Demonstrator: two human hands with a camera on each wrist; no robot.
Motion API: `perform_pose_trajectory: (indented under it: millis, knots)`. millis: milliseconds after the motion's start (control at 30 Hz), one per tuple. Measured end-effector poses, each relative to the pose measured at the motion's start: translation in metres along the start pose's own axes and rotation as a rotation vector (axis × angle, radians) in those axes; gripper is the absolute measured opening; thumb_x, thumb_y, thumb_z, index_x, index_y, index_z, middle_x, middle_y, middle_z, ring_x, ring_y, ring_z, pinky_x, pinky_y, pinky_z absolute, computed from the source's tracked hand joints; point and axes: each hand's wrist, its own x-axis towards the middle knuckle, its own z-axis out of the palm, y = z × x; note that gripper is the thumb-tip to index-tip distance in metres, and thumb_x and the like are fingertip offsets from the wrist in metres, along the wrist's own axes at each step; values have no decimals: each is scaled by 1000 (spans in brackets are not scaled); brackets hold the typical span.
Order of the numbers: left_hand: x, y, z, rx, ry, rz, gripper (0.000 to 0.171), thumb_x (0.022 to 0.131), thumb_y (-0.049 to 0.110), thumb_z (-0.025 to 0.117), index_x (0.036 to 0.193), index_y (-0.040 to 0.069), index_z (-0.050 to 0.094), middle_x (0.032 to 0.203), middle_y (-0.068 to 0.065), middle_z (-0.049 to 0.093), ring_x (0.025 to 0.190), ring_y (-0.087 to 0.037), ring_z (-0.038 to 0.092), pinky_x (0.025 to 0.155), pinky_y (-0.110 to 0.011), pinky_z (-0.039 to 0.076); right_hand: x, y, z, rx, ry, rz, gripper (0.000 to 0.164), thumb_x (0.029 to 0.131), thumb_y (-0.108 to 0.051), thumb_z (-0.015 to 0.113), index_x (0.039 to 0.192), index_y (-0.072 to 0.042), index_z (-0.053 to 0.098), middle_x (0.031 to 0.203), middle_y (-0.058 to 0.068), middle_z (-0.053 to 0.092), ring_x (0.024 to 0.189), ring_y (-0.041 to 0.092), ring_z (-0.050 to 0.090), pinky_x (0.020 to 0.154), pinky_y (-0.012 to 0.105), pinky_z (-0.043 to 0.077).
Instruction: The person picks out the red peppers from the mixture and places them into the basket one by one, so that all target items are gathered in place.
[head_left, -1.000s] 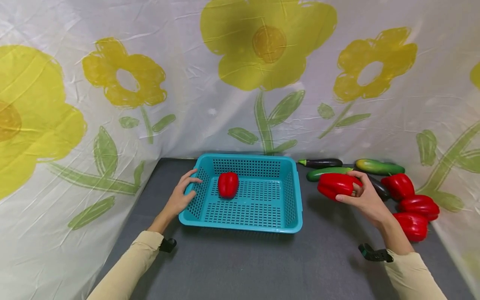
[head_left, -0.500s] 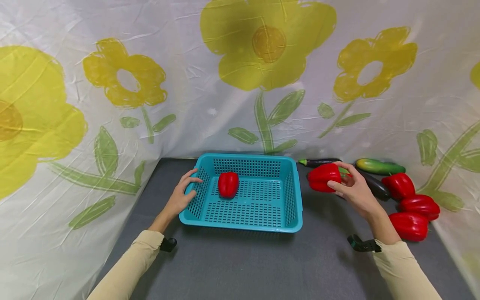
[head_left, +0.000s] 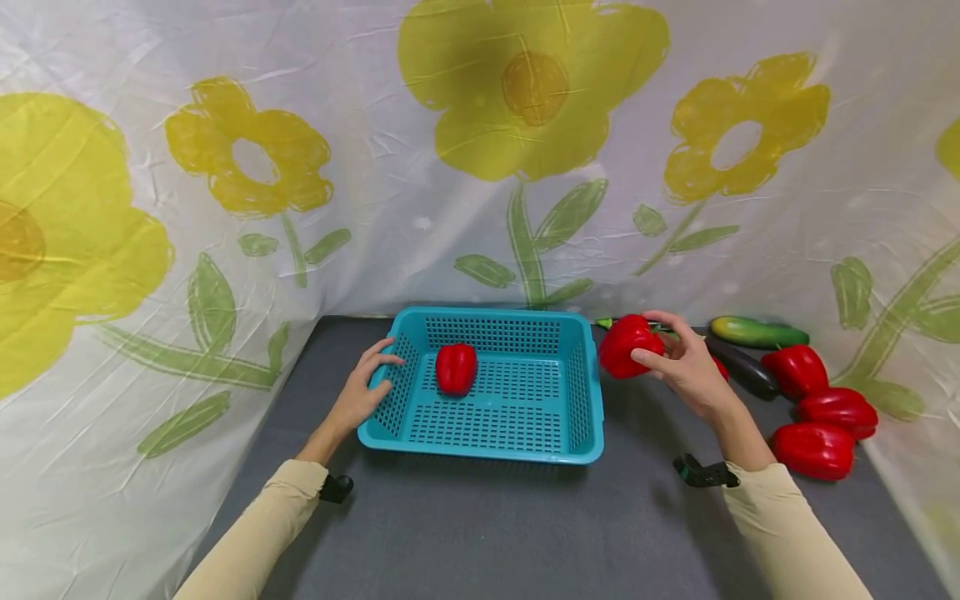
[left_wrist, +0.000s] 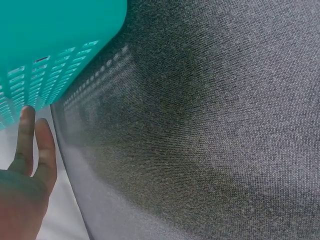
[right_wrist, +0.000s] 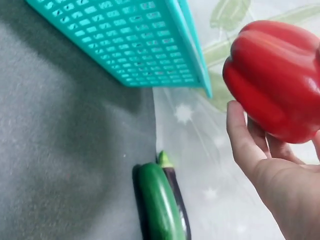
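Observation:
My right hand (head_left: 693,372) holds a red bell pepper (head_left: 626,348) just off the right rim of the turquoise basket (head_left: 480,452). In the right wrist view, its fingers support the bell pepper (right_wrist: 275,80) from below, above table level. My left hand (head_left: 358,392) rests at the basket's left rim, fingers spread and only slightly bent. Two fairly straight fingers (left_wrist: 46,150) show by the perforated outer wall in the left wrist view. Inside the basket, left of its middle, lies another red bell pepper (head_left: 456,370).
Several red bell peppers (head_left: 813,451) lie at the right table edge. Behind my right hand are a dark eggplant (head_left: 746,371) and a yellow-green cucumber-like vegetable (head_left: 757,331). A green cucumber (right_wrist: 160,200) lies beside another eggplant (right_wrist: 176,192). A flowered sheet (head_left: 420,250) hangs behind the table.
My right hand has carried the bell pepper leftward and slightly upward to the basket's right side, turning it on the way. My left hand and the basket have stayed in place.

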Motion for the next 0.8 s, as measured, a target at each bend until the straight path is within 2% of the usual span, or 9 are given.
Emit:
perform_pose_trajectory:
  millis: [167, 300, 433, 567, 667, 800]
  knots:
    - [0, 20, -2, 6, -12, -20, 35, 87, -21, 48, 117, -12, 62, 154, -33, 31, 142, -54, 22, 102, -62, 24, 5, -2, 6, -13, -38, 5, 61, 96, -5, 67, 150, -18, 41, 141, 16, 44, 123, 34, 46, 84, 40, 55]
    - [0, 22, -2, 14, -6, -27, 35, 86, -22, 48, 116, -13, 61, 152, -35, 31, 141, -55, 23, 102, -64, 24, 8, -6, 11, -18, -66, -9, 60, 96, -5, 67, 150, -19, 43, 142, 16, 45, 123, 34, 46, 84, 40, 55]
    - [0, 11, 0, -2, 5, -17, 35, 86, -22, 47, 117, -13, 62, 153, -37, 30, 142, -54, 22, 102, -66, 22, 13, -9, 18, 10, -80, -27, 59, 97, -5, 65, 150, -18, 44, 141, 17, 44, 123, 34, 46, 84, 41, 55]
    - [0, -10, 1, -2, 12, -14, 36, 88, -21, 48, 119, -11, 62, 156, -32, 29, 145, -48, 21, 103, -65, 21, 19, -10, 25, 93, -86, -38, 53, 99, -4, 62, 148, -17, 46, 140, 16, 45, 122, 34, 49, 83, 43, 56]
    - [0, -23, 2, 12, 8, -22, 36, 88, -19, 49, 120, -9, 62, 157, -27, 30, 146, -44, 21, 105, -64, 21, 22, -10, 30, 151, -84, -45, 48, 101, -4, 60, 146, -11, 46, 137, 14, 49, 119, 33, 53, 83, 43, 56]
    - [0, -30, 1, 8, 7, -29, 36, 88, -17, 50, 121, -8, 62, 158, -25, 30, 147, -41, 21, 106, -63, 21, 26, -11, 36, 167, -74, -43, 48, 101, -4, 60, 146, -5, 44, 135, 14, 51, 117, 32, 54, 84, 42, 56]
